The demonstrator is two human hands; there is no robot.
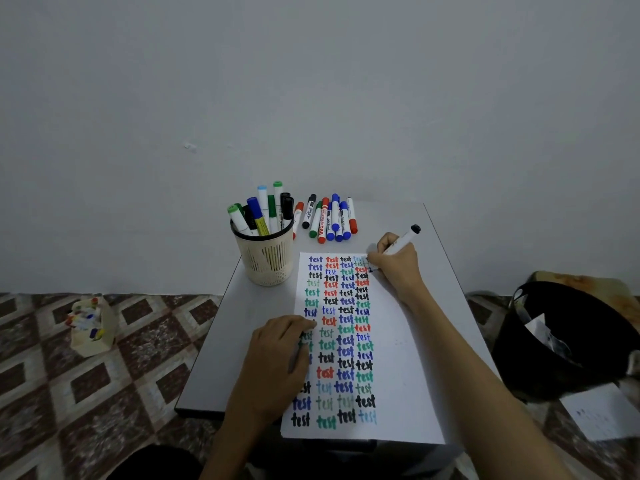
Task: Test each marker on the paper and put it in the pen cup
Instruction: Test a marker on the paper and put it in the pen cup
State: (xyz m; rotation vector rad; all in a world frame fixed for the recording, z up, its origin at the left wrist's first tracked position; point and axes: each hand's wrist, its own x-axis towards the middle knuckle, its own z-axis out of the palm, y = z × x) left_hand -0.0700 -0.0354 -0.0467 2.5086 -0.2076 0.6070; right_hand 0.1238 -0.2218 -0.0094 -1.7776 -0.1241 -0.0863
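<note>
Marker (401, 242) in grip of right hand (394, 263), tip at blank right margin of paper (398, 358); left hand (280, 344) loose on left edge.

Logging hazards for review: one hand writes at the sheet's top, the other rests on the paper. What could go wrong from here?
The left hand lies on written words on the paper, so ink may smear. The pen cup is crowded; the marker in the right hand may not drop in cleanly. The paper overhangs the near edge of the table and could slip.
</note>
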